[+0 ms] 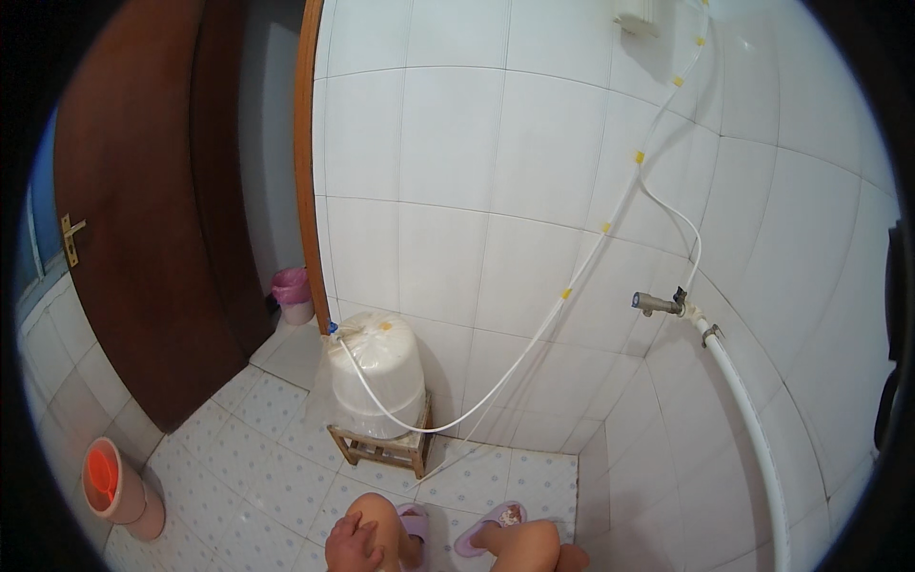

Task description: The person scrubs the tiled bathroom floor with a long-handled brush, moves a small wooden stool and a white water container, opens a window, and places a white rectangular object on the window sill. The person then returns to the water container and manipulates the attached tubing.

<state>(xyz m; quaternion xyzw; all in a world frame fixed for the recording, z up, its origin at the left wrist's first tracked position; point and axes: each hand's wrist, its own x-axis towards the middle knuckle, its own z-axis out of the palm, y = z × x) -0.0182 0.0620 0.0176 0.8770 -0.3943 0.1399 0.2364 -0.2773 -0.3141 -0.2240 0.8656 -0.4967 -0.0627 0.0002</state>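
My left hand [355, 545] rests on my bare left knee [377, 520], its fingers lying loosely over the skin with nothing in them. Beside my right knee [534, 545], at the lower edge, a small rounded part of what looks like my right hand [573, 559] shows; its fingers are hidden. Both feet are on the tiled floor in light purple slippers [492, 527]. In front of me, a white rounded tub or appliance wrapped in clear plastic [379, 381] stands on a small wooden stool [381, 458], apart from my hands.
A white hose [515, 367] with yellow tape bands runs from the upper right down to the wrapped tub. A metal tap [658, 303] joins a white pipe [748, 419] at right. At left are a pink bucket [148, 510] with an orange dipper [102, 472], a lined bin [294, 297] and a brown door [138, 191].
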